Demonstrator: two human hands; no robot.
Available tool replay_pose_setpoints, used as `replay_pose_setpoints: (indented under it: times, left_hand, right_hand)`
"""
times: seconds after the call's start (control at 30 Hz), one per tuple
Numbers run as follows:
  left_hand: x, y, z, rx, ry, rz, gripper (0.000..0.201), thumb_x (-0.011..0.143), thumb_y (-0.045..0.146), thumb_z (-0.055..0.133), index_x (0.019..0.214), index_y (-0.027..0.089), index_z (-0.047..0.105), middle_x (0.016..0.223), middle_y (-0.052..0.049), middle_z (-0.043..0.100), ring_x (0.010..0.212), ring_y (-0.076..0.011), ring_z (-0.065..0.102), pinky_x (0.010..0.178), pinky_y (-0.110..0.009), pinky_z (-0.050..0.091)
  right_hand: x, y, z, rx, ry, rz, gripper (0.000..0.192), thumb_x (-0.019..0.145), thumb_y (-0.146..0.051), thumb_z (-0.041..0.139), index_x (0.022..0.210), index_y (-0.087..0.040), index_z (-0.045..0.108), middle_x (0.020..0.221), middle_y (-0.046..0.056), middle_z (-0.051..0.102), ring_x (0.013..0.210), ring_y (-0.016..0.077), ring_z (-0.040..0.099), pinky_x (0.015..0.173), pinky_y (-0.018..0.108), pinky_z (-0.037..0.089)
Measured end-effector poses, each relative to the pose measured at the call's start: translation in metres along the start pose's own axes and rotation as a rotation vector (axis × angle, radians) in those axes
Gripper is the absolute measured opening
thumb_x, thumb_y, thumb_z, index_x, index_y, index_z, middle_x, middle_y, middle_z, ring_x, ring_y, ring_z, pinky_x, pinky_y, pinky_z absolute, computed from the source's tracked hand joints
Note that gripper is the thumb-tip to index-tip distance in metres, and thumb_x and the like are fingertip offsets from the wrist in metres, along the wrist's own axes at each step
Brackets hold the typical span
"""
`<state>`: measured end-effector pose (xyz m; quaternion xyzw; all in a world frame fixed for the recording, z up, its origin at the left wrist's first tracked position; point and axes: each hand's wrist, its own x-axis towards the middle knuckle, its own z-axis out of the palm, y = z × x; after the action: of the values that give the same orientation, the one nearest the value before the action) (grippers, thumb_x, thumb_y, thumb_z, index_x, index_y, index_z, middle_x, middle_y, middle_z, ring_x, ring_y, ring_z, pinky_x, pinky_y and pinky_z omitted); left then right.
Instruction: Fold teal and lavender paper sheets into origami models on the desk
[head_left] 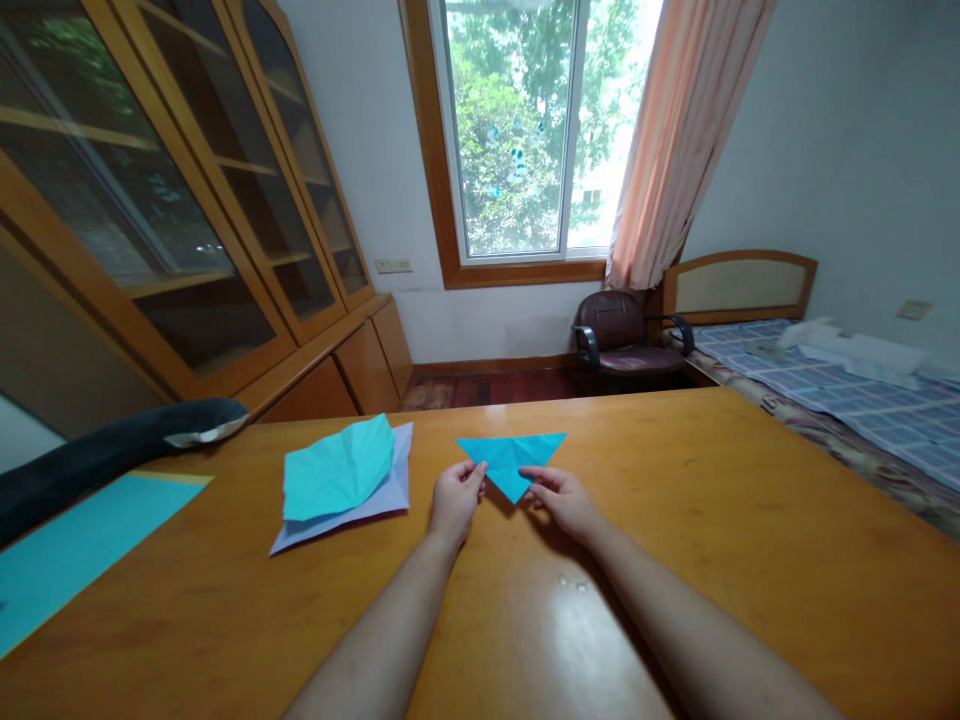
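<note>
A blue sheet of paper folded into a triangle (513,462) is held a little above the wooden table, its long edge away from me and its point towards me. My left hand (456,500) pinches its left slanted edge between thumb and fingers. On the right slanted edge, near the lower point, my right hand (564,500) grips the paper with thumb below and fingers above. Faint crease lines cross the triangle. To the left lies a creased turquoise sheet (337,470) on top of a lilac sheet (397,490).
The wooden table (750,560) spreads around my hands. At its left edge lie a long turquoise sheet (90,550) and a dark, curved object (112,445). Beyond the table stand a glass-fronted cabinet (300,330), an office chair (626,335) and a bed (847,390).
</note>
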<state>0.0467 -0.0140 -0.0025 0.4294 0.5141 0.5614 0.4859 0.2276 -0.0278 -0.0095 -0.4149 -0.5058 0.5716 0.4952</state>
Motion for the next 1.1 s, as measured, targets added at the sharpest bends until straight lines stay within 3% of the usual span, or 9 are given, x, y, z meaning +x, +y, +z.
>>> replay_pose_setpoints:
  times: [0.17, 0.33, 0.53, 0.6, 0.67, 0.77, 0.93, 1.1]
  left_hand:
    - [-0.001, -0.002, 0.000, 0.105, -0.024, 0.057, 0.044, 0.065, 0.053, 0.070, 0.054, 0.015, 0.050, 0.045, 0.005, 0.047, 0.043, -0.0067, 0.039, 0.042, -0.019, 0.027]
    - [0.002, -0.005, -0.004, 0.070, 0.084, 0.058, 0.045, 0.063, 0.057, 0.069, 0.056, 0.016, 0.050, 0.049, 0.002, 0.052, 0.046, -0.0094, 0.046, 0.045, -0.020, 0.033]
    - [0.004, 0.008, -0.015, 0.268, 0.314, 0.321, 0.030, 0.071, 0.044, 0.066, 0.062, 0.017, 0.059, 0.058, -0.001, 0.057, 0.056, -0.0141, 0.051, 0.054, -0.023, 0.038]
    - [0.001, 0.014, -0.017, 0.350, 0.327, 0.446, 0.021, 0.073, 0.038, 0.066, 0.068, 0.018, 0.063, 0.067, -0.003, 0.062, 0.064, -0.0166, 0.055, 0.061, -0.025, 0.042]
    - [-0.002, 0.016, -0.018, 0.465, 0.264, 0.586, 0.012, 0.075, 0.031, 0.064, 0.072, 0.020, 0.065, 0.076, -0.005, 0.065, 0.074, -0.0192, 0.059, 0.073, -0.029, 0.045]
    - [-0.008, 0.015, -0.015, 0.661, 0.063, 0.710, 0.010, 0.078, 0.023, 0.058, 0.078, 0.022, 0.068, 0.085, -0.005, 0.067, 0.086, -0.0215, 0.060, 0.085, -0.034, 0.044]
    - [-0.016, 0.011, -0.006, 0.890, -0.258, 0.736, 0.015, 0.080, 0.018, 0.055, 0.086, 0.022, 0.069, 0.090, -0.005, 0.068, 0.091, -0.0210, 0.058, 0.086, -0.034, 0.043]
    - [-0.020, 0.006, 0.001, 0.962, -0.414, 0.669, 0.011, 0.079, 0.026, 0.062, 0.087, 0.022, 0.068, 0.093, -0.005, 0.067, 0.091, -0.0210, 0.057, 0.083, -0.033, 0.042]
  right_hand:
    - [0.000, 0.001, 0.000, -0.015, 0.002, -0.019, 0.037, 0.063, -0.032, 0.070, 0.098, -0.017, 0.071, 0.068, 0.002, 0.067, 0.058, 0.0121, 0.058, 0.060, 0.027, 0.046]
    - [0.002, 0.002, 0.000, -0.048, 0.059, -0.061, 0.033, 0.063, -0.031, 0.069, 0.095, -0.020, 0.072, 0.080, 0.004, 0.070, 0.059, 0.0110, 0.057, 0.057, 0.026, 0.046]
    - [0.006, 0.009, -0.002, -0.090, 0.172, -0.058, 0.031, 0.063, -0.034, 0.068, 0.089, -0.018, 0.072, 0.086, 0.008, 0.071, 0.074, 0.0187, 0.064, 0.059, 0.028, 0.050]
    - [0.007, 0.011, -0.003, -0.127, 0.187, -0.065, 0.030, 0.063, -0.034, 0.066, 0.088, -0.018, 0.072, 0.087, 0.008, 0.071, 0.075, 0.0193, 0.064, 0.059, 0.029, 0.050]
    - [0.008, 0.011, -0.004, -0.179, 0.208, -0.084, 0.028, 0.065, -0.033, 0.063, 0.087, -0.017, 0.071, 0.087, 0.008, 0.071, 0.076, 0.0196, 0.064, 0.063, 0.031, 0.051]
    - [0.006, 0.008, -0.007, -0.281, 0.256, -0.157, 0.024, 0.067, -0.029, 0.061, 0.085, -0.018, 0.071, 0.088, 0.008, 0.071, 0.077, 0.0191, 0.064, 0.072, 0.034, 0.051]
    - [0.004, 0.005, -0.013, -0.390, 0.252, -0.297, 0.030, 0.068, -0.023, 0.061, 0.096, -0.020, 0.070, 0.096, 0.008, 0.069, 0.082, 0.0197, 0.062, 0.071, 0.033, 0.052]
    - [0.002, 0.005, -0.017, -0.506, 0.070, -0.389, 0.037, 0.066, -0.015, 0.064, 0.101, -0.024, 0.071, 0.103, 0.006, 0.067, 0.094, 0.0213, 0.061, 0.081, 0.034, 0.051]
